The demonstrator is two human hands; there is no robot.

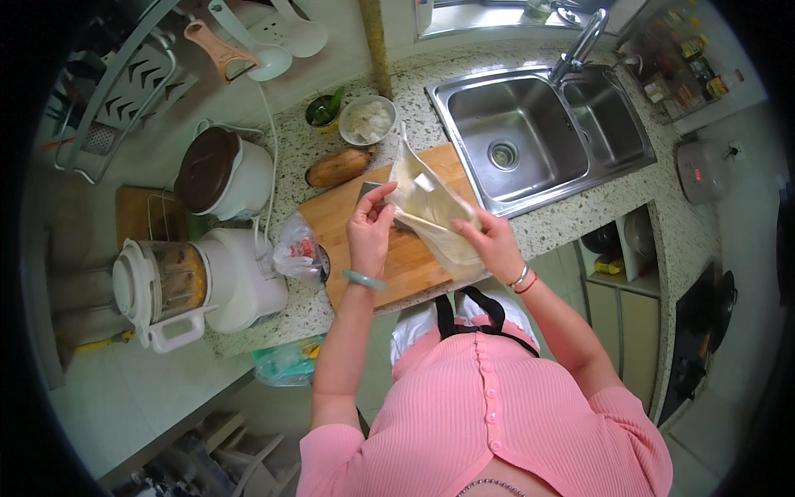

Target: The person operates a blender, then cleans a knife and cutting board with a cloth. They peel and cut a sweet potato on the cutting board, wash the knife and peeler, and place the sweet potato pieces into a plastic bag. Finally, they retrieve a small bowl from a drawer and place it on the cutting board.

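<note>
A pale cream, partly see-through bag [428, 192], perhaps a cloth strainer bag, hangs between my hands above a wooden cutting board [379, 267]. With thumb and fingers, my left hand [369, 227] pinches its left edge. At its right side, my right hand [494, 242] grips the bag, the fingers partly hidden by its folds. A small white patch [425, 182] shows on the bag. Beneath my left hand and the bag, part of a grey metal blade [367, 192] lies on the board; the rest is covered.
Behind the board are a brown root vegetable [338, 166], a bowl of white food [367, 122] and a cup with green vegetables [324, 112]. A plastic bag [298, 248], a blender [168, 279] and a brown-lidded cooker [227, 171] stand left. A steel sink [515, 124] lies right.
</note>
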